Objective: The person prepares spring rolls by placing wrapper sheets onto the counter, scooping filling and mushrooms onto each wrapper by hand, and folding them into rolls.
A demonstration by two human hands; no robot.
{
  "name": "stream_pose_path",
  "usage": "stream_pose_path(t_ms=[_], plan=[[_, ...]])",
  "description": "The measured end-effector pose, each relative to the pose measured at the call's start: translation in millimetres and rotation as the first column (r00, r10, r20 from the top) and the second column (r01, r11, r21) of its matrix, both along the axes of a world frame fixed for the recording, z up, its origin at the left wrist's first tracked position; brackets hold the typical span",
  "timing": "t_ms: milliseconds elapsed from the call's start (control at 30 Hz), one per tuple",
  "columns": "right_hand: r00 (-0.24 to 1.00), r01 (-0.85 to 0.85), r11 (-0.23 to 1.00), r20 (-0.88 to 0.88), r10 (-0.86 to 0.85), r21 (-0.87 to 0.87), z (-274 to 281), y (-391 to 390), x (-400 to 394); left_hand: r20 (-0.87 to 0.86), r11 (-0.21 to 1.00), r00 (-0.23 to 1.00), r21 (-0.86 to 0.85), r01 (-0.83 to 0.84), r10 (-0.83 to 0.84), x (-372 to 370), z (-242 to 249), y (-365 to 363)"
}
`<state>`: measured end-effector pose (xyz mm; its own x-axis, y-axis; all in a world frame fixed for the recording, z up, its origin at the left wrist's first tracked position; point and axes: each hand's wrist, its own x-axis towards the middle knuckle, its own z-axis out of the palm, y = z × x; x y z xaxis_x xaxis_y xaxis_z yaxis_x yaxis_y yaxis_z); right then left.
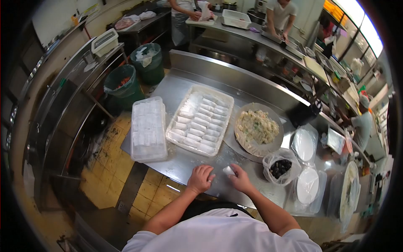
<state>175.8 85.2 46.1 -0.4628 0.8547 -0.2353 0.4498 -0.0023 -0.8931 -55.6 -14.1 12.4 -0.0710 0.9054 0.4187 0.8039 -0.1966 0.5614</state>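
Between the thumb and fingers of my right hand [240,179] is a small white roll [228,170], held just above the steel table. My left hand [201,179] is beside it at the table's near edge, fingers loosely bent, thumb apart, with nothing visible in it. Ahead of both hands, a white plastic tray [169,135] holds rows of similar pale, powdery rolls [200,124]. A wide round bowl [261,150] to the right contains a lumpy cream-coloured mixture with green bits [257,126]. Nearer my right hand stands a plastic-lined container [294,174] with dark pieces [280,169] inside.
A lidded plastic box [147,128] of white rolls sits at the table's left. Plastic-wrapped white oval things [307,185] lie on the right, near a black container [305,114]. Green bins [121,82] stand beyond the left edge. Several people work at other counters.
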Motion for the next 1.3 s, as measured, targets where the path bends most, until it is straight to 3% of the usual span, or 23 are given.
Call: stream_pose_path(t_ms=[67, 167, 267, 400, 500, 600, 733, 833, 933, 1233, 1300], plan=[[0.957, 0.100, 0.909, -0.210, -0.199, -0.404, 32.2, 11.7, -16.9, -0.012, 1.000, 1.000, 0.014, -0.003, 0.003, 0.0, -6.5, -0.1], [0.939, -0.045, 0.891, -0.323, -0.116, -0.452, 85.0, 51.7, -62.5, -0.018, 1.000, 1.000, 0.016, -0.003, 0.003, 0.2, -9.0, 0.6], [0.942, -0.100, 0.967, -0.335, 0.016, -0.235, 116.7, 97.6, -128.3, 0.004, 1.000, 1.000, 0.019, -0.001, 0.001, -1.2, -6.8, 0.4], [0.981, -0.091, 0.996, -0.169, 0.094, 0.022, 135.5, 160.3, -216.8, 0.041, 1.000, 0.999, 0.017, -0.002, 0.001, -2.5, -6.5, -0.2], [0.990, -0.138, 0.932, 0.065, 0.123, 0.335, 98.0, 209.3, -272.1, 0.076, 1.000, 0.997, 0.018, -0.003, 0.001, -4.0, -5.0, -0.2], [0.986, -0.167, 0.847, 0.110, 0.129, 0.504, 80.3, 223.3, -310.9, 0.094, 1.000, 0.996, 0.009, -0.016, 0.015, -5.6, -4.4, -1.9], [0.903, -0.391, 0.829, 0.341, 0.261, 0.400, 61.1, 228.4, -330.0, 0.106, 1.000, 0.994, -0.002, -0.018, 0.018, -7.2, -5.0, -2.6], [0.867, -0.449, 0.777, 0.425, 0.260, 0.440, 58.2, 229.9, -332.1, 0.095, 1.000, 0.995, -0.010, -0.018, 0.019, -7.7, -4.9, -3.1], [0.719, -0.570, 0.764, 0.634, 0.285, 0.303, 62.0, 235.9, -335.4, 0.110, 1.000, 0.994, -0.006, -0.003, 0.003, -9.3, -6.0, -2.3], [0.560, -0.635, 0.747, 0.783, 0.271, 0.196, 74.9, 222.7, -336.6, 0.126, 0.999, 0.991, 0.033, 0.036, -0.040, -12.9, -1.8, -0.3], [0.618, -0.610, 0.738, 0.756, 0.215, 0.288, 75.7, 218.4, -333.3, 0.124, 0.999, 0.991, 0.022, 0.048, -0.050, -13.5, -1.3, 0.0]])
